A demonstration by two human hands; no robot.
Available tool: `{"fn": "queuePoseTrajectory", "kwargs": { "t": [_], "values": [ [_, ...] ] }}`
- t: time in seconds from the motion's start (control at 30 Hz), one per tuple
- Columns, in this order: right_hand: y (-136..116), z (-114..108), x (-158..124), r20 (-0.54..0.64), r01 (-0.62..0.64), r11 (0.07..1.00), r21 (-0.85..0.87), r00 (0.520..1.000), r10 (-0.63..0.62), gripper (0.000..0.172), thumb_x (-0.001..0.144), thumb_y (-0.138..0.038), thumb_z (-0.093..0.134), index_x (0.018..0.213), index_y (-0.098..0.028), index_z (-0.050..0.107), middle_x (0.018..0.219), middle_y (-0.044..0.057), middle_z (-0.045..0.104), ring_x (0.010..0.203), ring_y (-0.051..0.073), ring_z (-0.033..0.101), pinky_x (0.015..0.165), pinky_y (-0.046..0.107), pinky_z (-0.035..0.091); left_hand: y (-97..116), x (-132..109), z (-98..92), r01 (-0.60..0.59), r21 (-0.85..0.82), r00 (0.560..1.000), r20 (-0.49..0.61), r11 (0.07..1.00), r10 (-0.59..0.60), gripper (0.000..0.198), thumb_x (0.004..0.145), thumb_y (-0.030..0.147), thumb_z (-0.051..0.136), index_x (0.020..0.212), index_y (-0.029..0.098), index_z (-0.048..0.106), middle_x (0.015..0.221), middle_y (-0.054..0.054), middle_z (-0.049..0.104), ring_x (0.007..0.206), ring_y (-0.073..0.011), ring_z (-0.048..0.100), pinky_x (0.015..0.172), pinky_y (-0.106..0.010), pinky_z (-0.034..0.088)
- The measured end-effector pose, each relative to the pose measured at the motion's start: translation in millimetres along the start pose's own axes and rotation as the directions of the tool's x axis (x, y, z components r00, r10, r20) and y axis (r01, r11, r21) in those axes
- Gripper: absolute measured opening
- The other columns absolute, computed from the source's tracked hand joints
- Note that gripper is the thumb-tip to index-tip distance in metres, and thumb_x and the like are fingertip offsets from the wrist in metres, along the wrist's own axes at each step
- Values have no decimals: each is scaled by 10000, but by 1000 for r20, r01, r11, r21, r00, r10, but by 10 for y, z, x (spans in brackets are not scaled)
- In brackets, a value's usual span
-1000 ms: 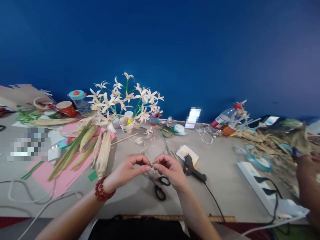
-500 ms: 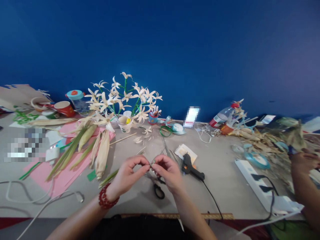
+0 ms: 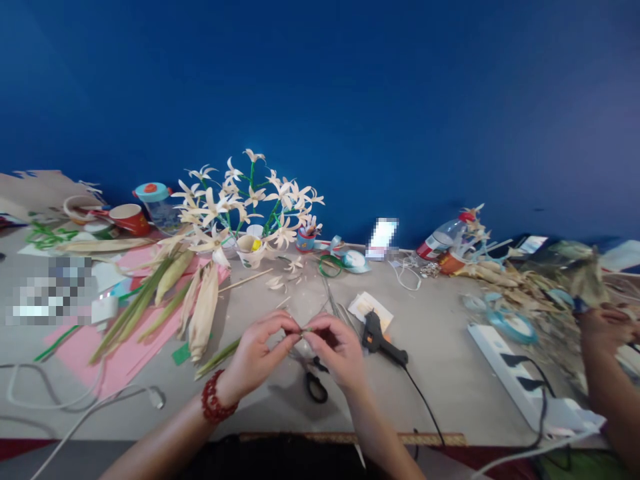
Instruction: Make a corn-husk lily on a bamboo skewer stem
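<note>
My left hand, with a red bead bracelet at its wrist, pinches something tiny between thumb and forefinger. Fingertip to fingertip with it, my right hand is closed in a pinch too. A speck of green shows where they meet, but its kind is too small to make out. Below the hands lie black-handled scissors, partly covered by the fingers. Thin wires lie just beyond. A black glue gun rests right of my right hand. Dried corn husks lie left of my left hand.
White husk flowers on green stems stand in paper cups at the back. Pink paper lies left, under husks. At right are a power strip, a ribbon roll, a bottle and another person's hand.
Both hands stay pinched together at nearly the same place, with a slight turn of the fingers. The camera view has shifted slightly.
</note>
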State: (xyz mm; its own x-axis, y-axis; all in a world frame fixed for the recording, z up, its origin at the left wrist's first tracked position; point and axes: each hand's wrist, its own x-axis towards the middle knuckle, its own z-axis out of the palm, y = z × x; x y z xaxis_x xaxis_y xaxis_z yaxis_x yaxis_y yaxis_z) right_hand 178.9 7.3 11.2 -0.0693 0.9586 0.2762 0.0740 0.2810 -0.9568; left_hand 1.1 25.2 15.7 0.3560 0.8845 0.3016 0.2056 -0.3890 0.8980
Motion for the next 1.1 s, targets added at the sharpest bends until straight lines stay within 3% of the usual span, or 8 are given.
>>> {"fn": "queuePoseTrajectory", "kwargs": {
  "t": [0.13,0.27,0.43,0.57,0.7,0.87,1.0,1.1],
  "values": [
    [45,-15,9,-65,-97,993,70,993,102,143,842,-350,658,864,-208,654,748,12,609,624,140,529,561,249,422,-79,-11,41,177,-246,983,-8,953,-184,127,863,310,630,850,188,665,815,-37,661,803,-176,607,772,-283,474],
    [86,1,17,-72,-213,967,141,972,224,215,856,-408,636,937,-209,642,741,1,604,574,123,510,526,237,418,-144,9,87,378,-615,911,115,692,-396,160,835,337,677,834,180,651,749,-8,647,746,-143,591,744,-258,468],
    [91,93,17,-24,-152,983,101,988,155,193,839,-369,663,941,-207,640,806,20,634,666,146,561,590,254,440,-176,27,136,391,-747,895,173,538,-411,154,809,307,723,802,166,662,750,-2,626,764,-128,584,780,-253,462],
    [144,91,43,-150,-116,991,72,981,126,201,825,-363,674,761,-204,569,644,-32,535,562,115,468,526,230,369,-208,21,166,384,-793,887,175,472,-427,138,795,284,745,808,169,668,745,4,629,742,-112,579,774,-243,462],
    [216,21,71,-91,-209,938,276,966,242,267,823,-348,658,665,-204,498,551,-62,460,491,96,410,489,219,321,-231,32,164,357,-799,890,133,484,-436,148,782,282,756,806,166,667,778,2,618,772,-112,572,778,-235,454],
    [241,24,63,51,-370,736,566,908,417,257,796,-374,682,691,-189,537,673,-30,559,474,83,462,471,219,337,-264,37,196,349,-759,899,106,549,-425,165,773,301,755,809,167,667,835,-5,598,788,-122,546,776,-243,439],
    [268,48,45,92,-394,681,617,896,434,260,793,-399,679,703,-198,540,680,-29,566,466,89,451,457,221,331,-287,11,241,328,-719,922,101,613,-374,136,791,282,733,799,161,672,945,-27,587,811,-131,529,781,-250,432],
    [323,43,22,74,-380,743,551,909,410,277,804,-413,663,685,-198,534,655,-26,548,516,110,470,499,232,355,-290,-16,253,318,-710,931,110,628,-347,116,797,267,726,795,164,674,980,-30,580,835,-137,526,799,-254,425]
  ]
}}
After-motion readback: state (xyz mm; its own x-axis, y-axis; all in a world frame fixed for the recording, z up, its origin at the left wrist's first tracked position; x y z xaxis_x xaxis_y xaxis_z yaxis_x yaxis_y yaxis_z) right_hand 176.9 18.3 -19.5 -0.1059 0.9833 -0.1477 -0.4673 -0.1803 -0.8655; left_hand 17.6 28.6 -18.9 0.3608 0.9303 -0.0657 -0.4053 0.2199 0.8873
